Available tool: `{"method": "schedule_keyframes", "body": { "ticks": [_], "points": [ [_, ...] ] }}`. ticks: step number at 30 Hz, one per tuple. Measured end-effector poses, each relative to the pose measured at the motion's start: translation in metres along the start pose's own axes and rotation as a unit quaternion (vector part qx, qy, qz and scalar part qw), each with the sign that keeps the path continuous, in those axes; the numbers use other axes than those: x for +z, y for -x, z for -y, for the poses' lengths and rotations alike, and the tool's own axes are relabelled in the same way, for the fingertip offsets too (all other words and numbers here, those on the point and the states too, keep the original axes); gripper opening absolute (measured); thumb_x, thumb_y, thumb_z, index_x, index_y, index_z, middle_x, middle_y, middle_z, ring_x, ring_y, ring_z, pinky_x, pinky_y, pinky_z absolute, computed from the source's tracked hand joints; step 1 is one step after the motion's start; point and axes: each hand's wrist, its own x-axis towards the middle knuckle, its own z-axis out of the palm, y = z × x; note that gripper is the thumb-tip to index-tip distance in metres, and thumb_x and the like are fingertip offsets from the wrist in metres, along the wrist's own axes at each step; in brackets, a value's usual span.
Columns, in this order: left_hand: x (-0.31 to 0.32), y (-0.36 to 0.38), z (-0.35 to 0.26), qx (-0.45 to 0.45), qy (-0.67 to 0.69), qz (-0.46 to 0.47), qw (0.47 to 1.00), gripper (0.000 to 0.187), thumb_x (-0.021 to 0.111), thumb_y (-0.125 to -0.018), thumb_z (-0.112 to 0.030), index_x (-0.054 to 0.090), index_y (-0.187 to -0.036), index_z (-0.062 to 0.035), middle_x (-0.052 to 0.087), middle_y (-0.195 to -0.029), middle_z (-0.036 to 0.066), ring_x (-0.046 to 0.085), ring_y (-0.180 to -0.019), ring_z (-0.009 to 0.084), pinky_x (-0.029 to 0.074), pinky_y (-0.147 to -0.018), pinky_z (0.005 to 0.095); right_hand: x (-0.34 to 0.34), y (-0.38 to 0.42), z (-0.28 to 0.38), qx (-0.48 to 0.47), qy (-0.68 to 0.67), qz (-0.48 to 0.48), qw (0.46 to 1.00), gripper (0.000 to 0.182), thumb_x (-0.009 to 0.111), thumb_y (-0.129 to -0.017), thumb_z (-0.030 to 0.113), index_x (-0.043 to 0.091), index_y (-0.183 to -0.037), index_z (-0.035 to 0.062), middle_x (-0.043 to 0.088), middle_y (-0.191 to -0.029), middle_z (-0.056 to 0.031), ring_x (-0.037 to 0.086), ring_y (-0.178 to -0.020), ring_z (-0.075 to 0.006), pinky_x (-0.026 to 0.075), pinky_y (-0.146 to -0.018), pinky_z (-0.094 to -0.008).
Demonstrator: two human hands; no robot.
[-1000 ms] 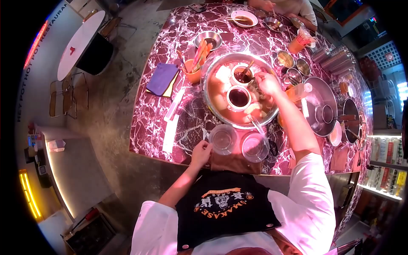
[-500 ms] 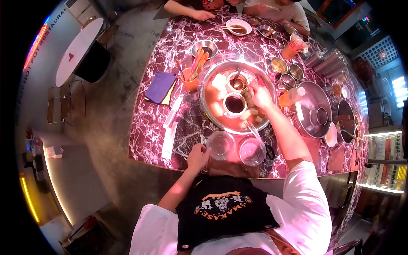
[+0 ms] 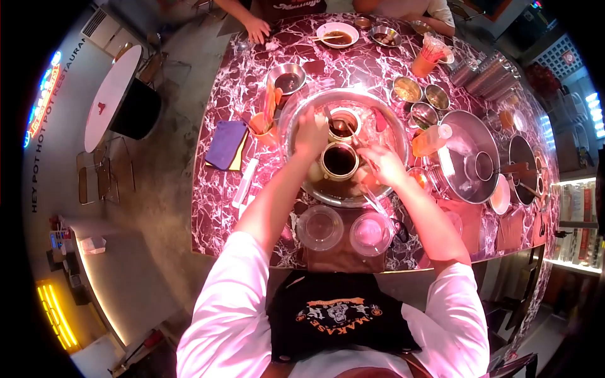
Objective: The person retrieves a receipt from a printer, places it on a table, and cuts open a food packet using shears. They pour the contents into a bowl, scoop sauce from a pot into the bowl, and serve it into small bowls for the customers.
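Observation:
A wide steel basin (image 3: pixel 392 123) sits mid-table, filled with pale food pieces and two small cups of dark sauce (image 3: pixel 340 161). My left hand (image 3: pixel 312 133) reaches into the basin's left side beside the farther cup (image 3: pixel 344 124), fingers curled downward. My right hand (image 3: pixel 384 165) is inside the basin's right side, knuckles up over the food. What either hand grips is hidden. Two clear round containers (image 3: pixel 319 227) (image 3: pixel 370 233) stand on a brown cloth near the table's front edge.
A lidded steel pot (image 3: pixel 469 157), an orange bottle (image 3: pixel 430 140) and small steel bowls (image 3: pixel 407 89) crowd the right. An orange cup of utensils (image 3: pixel 260 123) and a purple notebook (image 3: pixel 225 143) lie left. Other people's hands (image 3: pixel 257 28) rest at the far edge.
My left hand left the clear container at the front edge and reached into the basin. My right hand drew back toward the basin's near right side. The view shifted forward.

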Motion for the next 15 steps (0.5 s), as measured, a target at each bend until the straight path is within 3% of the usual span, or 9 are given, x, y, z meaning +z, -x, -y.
{"method": "schedule_keyframes", "body": {
  "ticks": [3, 5, 6, 8, 10, 11, 12, 14, 15],
  "points": [
    [0.017, -0.030, -0.005, -0.072, -0.003, 0.054, 0.996, 0.042, 0.058, -0.082, -0.025, 0.053, -0.120, -0.0080, 0.060, -0.111, 0.019, 0.057, -0.104, 0.0350, 0.045, -0.087, 0.0434, -0.003, 0.003, -0.005, -0.018, -0.035, 0.002, 0.999, 0.043, 0.063, -0.068, 0.004, 0.059, -0.110, 0.0115, 0.060, -0.099, -0.0118, 0.061, -0.090, -0.0321, 0.050, -0.074, -0.0377],
    [0.029, -0.038, 0.007, -0.083, -0.001, 0.119, 0.989, 0.036, 0.057, -0.082, -0.024, 0.058, -0.114, -0.0085, 0.062, -0.107, 0.017, 0.059, -0.101, 0.0334, 0.046, -0.086, 0.0420, -0.002, -0.001, 0.000, 0.009, -0.094, -0.078, 0.993, 0.026, 0.063, -0.079, 0.007, 0.060, -0.104, 0.0083, 0.063, -0.091, -0.0138, 0.061, -0.084, -0.0346, 0.050, -0.068, -0.0372],
    [0.029, -0.037, 0.009, -0.085, 0.005, 0.182, 0.980, 0.030, 0.056, -0.082, -0.023, 0.062, -0.108, -0.0091, 0.064, -0.104, 0.016, 0.060, -0.099, 0.0319, 0.047, -0.086, 0.0405, -0.003, -0.007, 0.003, 0.071, -0.114, -0.084, 0.987, 0.020, 0.062, -0.081, 0.009, 0.060, -0.102, 0.0077, 0.063, -0.089, -0.0148, 0.061, -0.081, -0.0355, 0.049, -0.068, -0.0381],
    [0.029, -0.029, 0.008, -0.089, 0.007, 0.177, 0.980, 0.026, 0.056, -0.081, -0.021, 0.064, -0.102, -0.0086, 0.065, -0.100, 0.015, 0.061, -0.097, 0.0308, 0.047, -0.085, 0.0395, -0.001, -0.021, -0.003, 0.133, -0.130, -0.135, 0.973, 0.015, 0.061, -0.086, 0.017, 0.062, -0.095, 0.0056, 0.064, -0.082, -0.0180, 0.062, -0.077, -0.0376, 0.049, -0.067, -0.0403],
    [0.034, -0.023, 0.013, -0.050, 0.006, 0.132, 0.990, 0.018, 0.057, -0.081, -0.018, 0.065, -0.090, -0.0055, 0.066, -0.088, 0.013, 0.065, -0.081, 0.0243, 0.050, -0.077, 0.0363, -0.008, -0.041, -0.003, 0.179, -0.133, -0.133, 0.966, 0.019, 0.060, -0.086, 0.022, 0.062, -0.094, 0.0049, 0.064, -0.079, -0.0193, 0.062, -0.076, -0.0384, 0.048, -0.068, -0.0415],
    [0.041, -0.023, 0.020, -0.051, 0.005, 0.131, 0.990, 0.018, 0.057, -0.081, -0.018, 0.065, -0.090, -0.0055, 0.066, -0.088, 0.013, 0.065, -0.081, 0.0243, 0.050, -0.077, 0.0363, -0.011, -0.053, -0.003, 0.225, -0.132, -0.127, 0.957, 0.025, 0.060, -0.087, 0.028, 0.063, -0.093, 0.0041, 0.064, -0.077, -0.0206, 0.062, -0.076, -0.0391, 0.048, -0.069, -0.0427],
    [0.045, -0.024, 0.025, -0.087, 0.043, 0.145, 0.985, 0.015, 0.057, -0.082, -0.016, 0.064, -0.088, -0.0040, 0.066, -0.083, 0.012, 0.065, -0.072, 0.0218, 0.052, -0.070, 0.0346, -0.012, -0.064, -0.006, 0.262, -0.119, -0.113, 0.951, 0.037, 0.056, -0.088, 0.038, 0.064, -0.091, 0.0021, 0.063, -0.079, -0.0240, 0.062, -0.078, -0.0414, 0.048, -0.071, -0.0464],
    [0.042, -0.024, 0.019, -0.125, 0.082, 0.157, 0.976, 0.014, 0.056, -0.083, -0.014, 0.063, -0.087, -0.0025, 0.065, -0.077, 0.011, 0.065, -0.064, 0.0193, 0.053, -0.063, 0.0328, -0.009, -0.081, -0.009, 0.273, -0.049, -0.105, 0.955, 0.038, 0.054, -0.088, 0.039, 0.064, -0.089, 0.0020, 0.063, -0.079, -0.0236, 0.062, -0.078, -0.0406, 0.047, -0.071, -0.0473],
    [0.033, -0.026, 0.006, -0.215, 0.193, 0.190, 0.938, 0.013, 0.055, -0.084, -0.012, 0.062, -0.086, -0.0011, 0.064, -0.074, 0.011, 0.064, -0.060, 0.0176, 0.053, -0.057, 0.0299, -0.007, -0.087, -0.011, 0.283, 0.023, -0.099, 0.954, 0.040, 0.053, -0.089, 0.041, 0.064, -0.088, 0.0019, 0.064, -0.078, -0.0233, 0.062, -0.078, -0.0398, 0.047, -0.072, -0.0482]
  ]
}}
